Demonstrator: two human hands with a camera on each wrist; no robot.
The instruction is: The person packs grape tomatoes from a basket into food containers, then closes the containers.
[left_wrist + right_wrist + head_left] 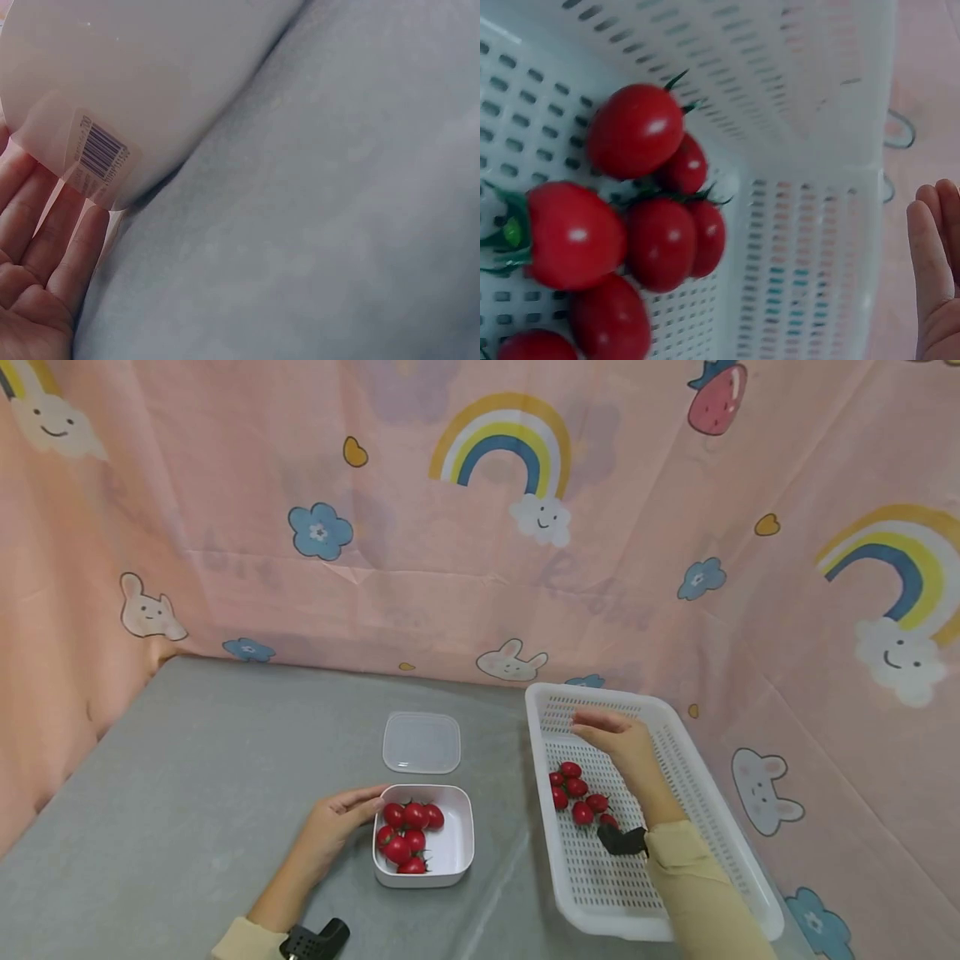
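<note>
A small white box (456, 852) with several red cherry tomatoes (397, 849) in it stands on the table. At its left rim my left hand (333, 827) touches the corner with fingers nearly straight. In the left wrist view those fingers (75, 259) lie along the box wall, beside a barcode label (103, 152). My right hand (622, 747) hovers over the far part of a white perforated basket (542, 793), fingers extended and holding nothing. Below and left of it, more cherry tomatoes (582, 812) with green stems lie on the basket floor; the right wrist view shows them close up.
A translucent lid (422, 743) lies flat just behind the box. The grey tabletop (187, 793) stretches to the left. A pink patterned curtain (405, 602) hangs along the back and sides, close behind the basket.
</note>
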